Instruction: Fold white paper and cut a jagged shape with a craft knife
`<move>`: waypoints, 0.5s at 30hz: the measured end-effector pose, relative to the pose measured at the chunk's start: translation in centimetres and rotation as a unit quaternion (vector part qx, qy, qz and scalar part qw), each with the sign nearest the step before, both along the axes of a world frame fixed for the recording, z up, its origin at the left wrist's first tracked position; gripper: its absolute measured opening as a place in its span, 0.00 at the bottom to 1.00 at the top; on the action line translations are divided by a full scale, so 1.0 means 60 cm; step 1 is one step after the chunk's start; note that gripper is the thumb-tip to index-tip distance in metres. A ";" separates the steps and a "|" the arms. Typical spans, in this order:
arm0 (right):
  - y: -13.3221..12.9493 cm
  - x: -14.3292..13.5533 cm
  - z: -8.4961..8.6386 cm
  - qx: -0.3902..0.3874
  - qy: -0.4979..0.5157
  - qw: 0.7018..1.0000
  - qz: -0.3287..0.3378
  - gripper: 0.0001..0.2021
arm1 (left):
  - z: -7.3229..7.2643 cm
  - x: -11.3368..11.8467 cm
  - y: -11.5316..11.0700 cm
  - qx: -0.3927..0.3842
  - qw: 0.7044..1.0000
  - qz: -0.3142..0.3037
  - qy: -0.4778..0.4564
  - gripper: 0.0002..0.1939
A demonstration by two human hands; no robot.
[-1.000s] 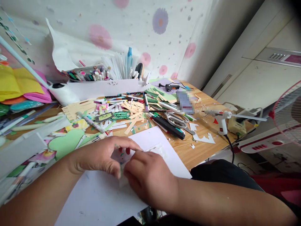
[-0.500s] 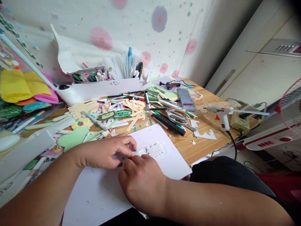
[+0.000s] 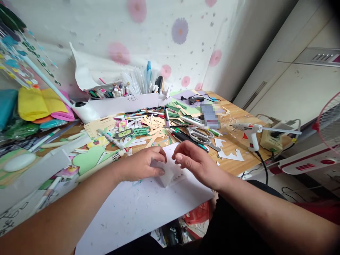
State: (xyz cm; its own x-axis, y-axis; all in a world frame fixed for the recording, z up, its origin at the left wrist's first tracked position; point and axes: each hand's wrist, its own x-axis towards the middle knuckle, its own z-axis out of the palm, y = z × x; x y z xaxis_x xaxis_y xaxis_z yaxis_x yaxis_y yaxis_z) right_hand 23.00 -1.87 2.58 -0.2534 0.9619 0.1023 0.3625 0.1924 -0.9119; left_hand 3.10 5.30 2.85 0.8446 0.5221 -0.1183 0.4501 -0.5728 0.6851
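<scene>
Near the tabletop's (image 3: 233, 159) front edge, the left hand (image 3: 140, 164) is pinching a small white zigzag-cut paper piece (image 3: 167, 174) steady on a white sheet (image 3: 138, 209); the right hand (image 3: 195, 163) is hovering loosely open, empty, beside it.

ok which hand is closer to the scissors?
Right. The right hand sits just in front of the scissors, fingertips a short gap from the handles. The left hand is further left, pinching a small white paper piece.

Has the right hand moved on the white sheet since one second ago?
Yes. The right hand went from the white sheet's near part toward its far edge, closer to the scissors.
</scene>
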 end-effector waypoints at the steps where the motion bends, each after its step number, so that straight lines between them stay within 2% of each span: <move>1: 0.004 0.007 0.002 -0.012 -0.014 1.000 0.003 0.12 | 0.006 0.007 -0.001 0.004 1.000 -0.005 0.008 0.06; 4: 0.014 0.012 0.002 -0.036 -0.075 0.996 0.017 0.16 | 0.019 0.024 -0.002 0.016 1.000 -0.010 0.022 0.08; 6: 0.020 0.009 -0.002 -0.031 -0.098 0.994 0.021 0.13 | 0.020 0.032 -0.001 0.028 0.999 -0.001 0.025 0.08; 10: 0.026 0.015 -0.015 -0.008 -0.114 0.993 0.022 0.09 | 0.007 0.034 -0.003 0.073 0.996 0.052 0.010 0.07; 13: 0.025 0.030 -0.022 -0.009 -0.125 0.992 0.011 0.05 | -0.011 0.021 -0.019 0.156 0.979 0.119 -0.046 0.06; 15: 0.023 0.039 -0.025 -0.018 -0.138 0.990 0.012 0.03 | -0.022 0.009 -0.037 0.250 0.956 0.112 -0.105 0.06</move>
State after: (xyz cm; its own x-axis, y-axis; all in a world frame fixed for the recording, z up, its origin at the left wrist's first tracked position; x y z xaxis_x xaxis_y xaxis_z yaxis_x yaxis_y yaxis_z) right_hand 25.33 -0.49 1.09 -0.2891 0.9573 -0.0081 0.5944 0.1729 -0.7854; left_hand 3.64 3.06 1.55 0.6836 0.6393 0.3521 0.4822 -0.7578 0.4396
